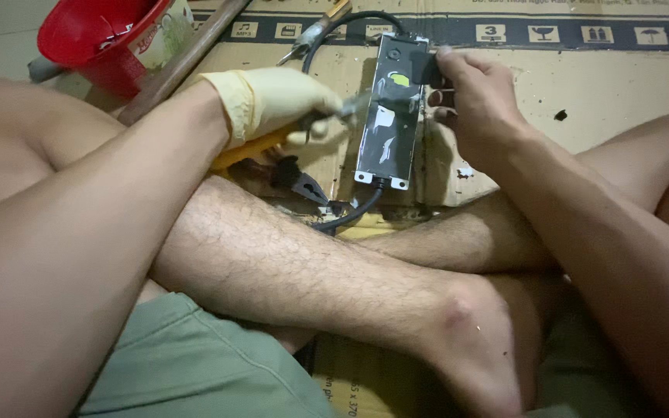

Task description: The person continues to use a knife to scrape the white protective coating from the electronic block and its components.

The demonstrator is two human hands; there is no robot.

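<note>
Head view: gloved left hand [276, 101] closed around a yellow-handled tool [261, 145], tip at the black box [391, 112] lying on cardboard [582, 85], bare right hand [478, 97] pinching the box's far end steady — prying step, I'd judge; next needs firm bracing.

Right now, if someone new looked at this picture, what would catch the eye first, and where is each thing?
The eye falls first on the long black metal box with a cable at each end, lying on the cardboard at top centre. The bare right hand grips its upper right edge, while the left hand, in a pale yellow glove, holds a yellow-handled tool against its left side. A red plastic bucket sits at the top left.
</note>
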